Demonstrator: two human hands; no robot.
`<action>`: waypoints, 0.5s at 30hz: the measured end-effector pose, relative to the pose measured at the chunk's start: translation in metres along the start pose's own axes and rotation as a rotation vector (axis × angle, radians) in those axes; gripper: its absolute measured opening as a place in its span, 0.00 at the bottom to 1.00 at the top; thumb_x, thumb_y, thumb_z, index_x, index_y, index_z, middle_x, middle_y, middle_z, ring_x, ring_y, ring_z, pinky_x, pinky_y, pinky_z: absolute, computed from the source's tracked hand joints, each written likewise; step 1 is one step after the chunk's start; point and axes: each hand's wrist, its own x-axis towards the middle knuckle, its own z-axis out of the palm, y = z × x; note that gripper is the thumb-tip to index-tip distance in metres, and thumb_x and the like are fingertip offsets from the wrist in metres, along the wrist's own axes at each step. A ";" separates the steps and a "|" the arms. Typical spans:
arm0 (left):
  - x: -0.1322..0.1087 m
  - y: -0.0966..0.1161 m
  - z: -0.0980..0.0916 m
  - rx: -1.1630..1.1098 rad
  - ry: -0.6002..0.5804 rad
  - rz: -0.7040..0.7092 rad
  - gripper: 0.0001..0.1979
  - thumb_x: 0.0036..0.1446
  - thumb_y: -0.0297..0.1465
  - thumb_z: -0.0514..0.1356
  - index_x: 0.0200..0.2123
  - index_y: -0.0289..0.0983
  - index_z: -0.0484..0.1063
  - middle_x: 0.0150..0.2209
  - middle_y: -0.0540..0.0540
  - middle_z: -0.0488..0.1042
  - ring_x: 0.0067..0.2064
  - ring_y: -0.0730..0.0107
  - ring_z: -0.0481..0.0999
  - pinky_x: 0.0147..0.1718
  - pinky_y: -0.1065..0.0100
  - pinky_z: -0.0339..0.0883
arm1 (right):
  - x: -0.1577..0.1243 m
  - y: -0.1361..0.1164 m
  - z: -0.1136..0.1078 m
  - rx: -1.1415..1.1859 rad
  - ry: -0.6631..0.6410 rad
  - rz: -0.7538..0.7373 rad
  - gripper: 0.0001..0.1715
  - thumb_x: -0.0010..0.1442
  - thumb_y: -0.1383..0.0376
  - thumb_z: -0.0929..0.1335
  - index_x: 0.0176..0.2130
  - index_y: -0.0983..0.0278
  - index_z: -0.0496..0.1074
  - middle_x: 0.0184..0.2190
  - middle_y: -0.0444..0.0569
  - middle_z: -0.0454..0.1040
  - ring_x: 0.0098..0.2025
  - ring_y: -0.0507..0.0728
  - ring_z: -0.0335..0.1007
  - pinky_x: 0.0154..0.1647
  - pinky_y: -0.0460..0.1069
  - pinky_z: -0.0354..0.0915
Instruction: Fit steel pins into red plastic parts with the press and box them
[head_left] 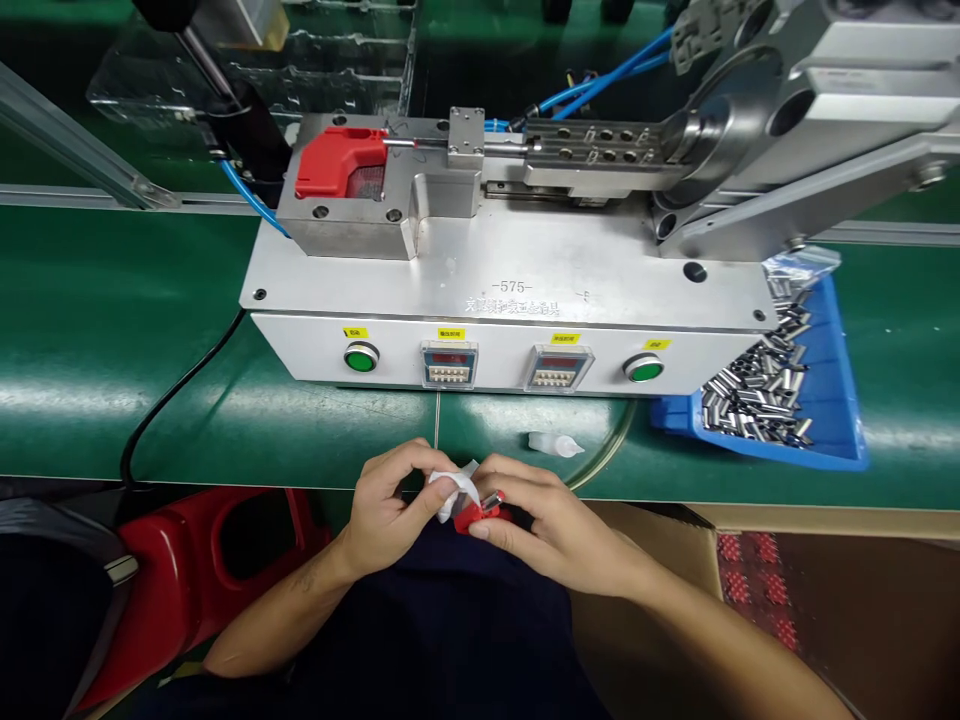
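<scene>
Beyond red part (480, 518), plate (637, 280) label "-575-"

A metal machine (510, 270) stood on the green counter (90, 330), with a red block (337, 160) seated in its far-left fixture. Two green buttons (361, 357) and two timers (449, 364) lined its near face. At the right, a blue tray (840, 400) held metal pins (757, 390). A small white bottle (553, 444) lay near the counter's edge, and a black cable (172, 395) ran off to the left.
</scene>
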 end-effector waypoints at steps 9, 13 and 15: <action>-0.006 0.010 -0.022 0.127 0.227 0.245 0.05 0.69 0.31 0.62 0.39 0.38 0.75 0.27 0.50 0.72 0.29 0.69 0.70 0.30 0.65 0.70 | 0.007 0.006 0.006 -0.094 0.149 0.021 0.10 0.76 0.61 0.66 0.45 0.63 0.76 0.42 0.52 0.76 0.43 0.57 0.74 0.46 0.51 0.71; -0.014 0.011 -0.015 0.210 0.172 0.221 0.08 0.71 0.34 0.59 0.38 0.39 0.73 0.35 0.46 0.75 0.38 0.63 0.75 0.45 0.55 0.76 | 0.010 0.003 0.007 -0.031 0.222 0.044 0.12 0.75 0.59 0.68 0.42 0.63 0.77 0.39 0.51 0.76 0.41 0.56 0.74 0.44 0.50 0.71; -0.017 0.006 -0.007 0.006 0.149 0.053 0.08 0.74 0.34 0.55 0.40 0.39 0.70 0.34 0.47 0.74 0.35 0.66 0.75 0.39 0.60 0.77 | 0.009 0.002 0.007 -0.007 0.239 0.051 0.13 0.74 0.58 0.68 0.42 0.63 0.78 0.38 0.51 0.77 0.39 0.56 0.74 0.42 0.51 0.71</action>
